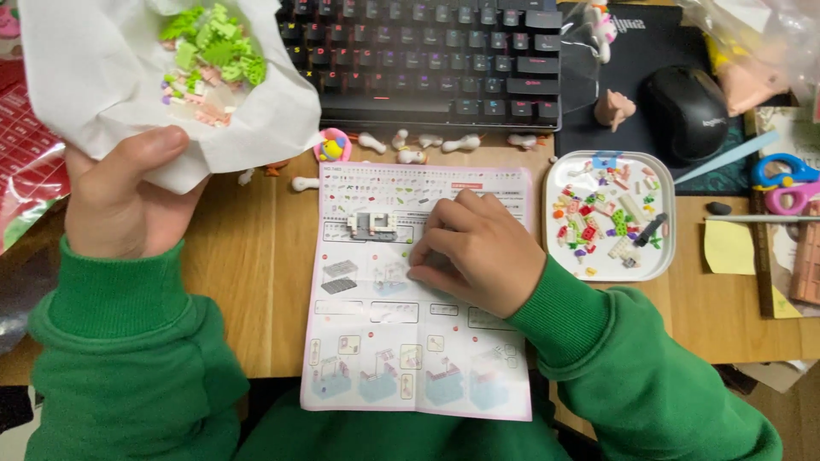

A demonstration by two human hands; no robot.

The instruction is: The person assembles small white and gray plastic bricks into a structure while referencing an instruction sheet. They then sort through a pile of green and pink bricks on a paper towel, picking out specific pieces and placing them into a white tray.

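My left hand [120, 192] holds up a white bag [102, 94] at the upper left, open at the top. Inside it lie several small green, pink and white building bricks [209, 60]. My right hand [474, 252] rests with curled fingers on a paper instruction sheet [393, 341] spread across the wooden desk. Whether it grips a brick I cannot tell. Just left of its fingers a small grey and white brick assembly [372, 225] sits on the sheet. Both arms wear green sleeves.
A white square tray [662, 256] with several coloured bricks stands right of the sheet. A black keyboard [427, 60] lies behind, with small white pieces along its front edge. A black mouse [686, 111], scissors [786, 181] and a yellow note [728, 248] are at right.
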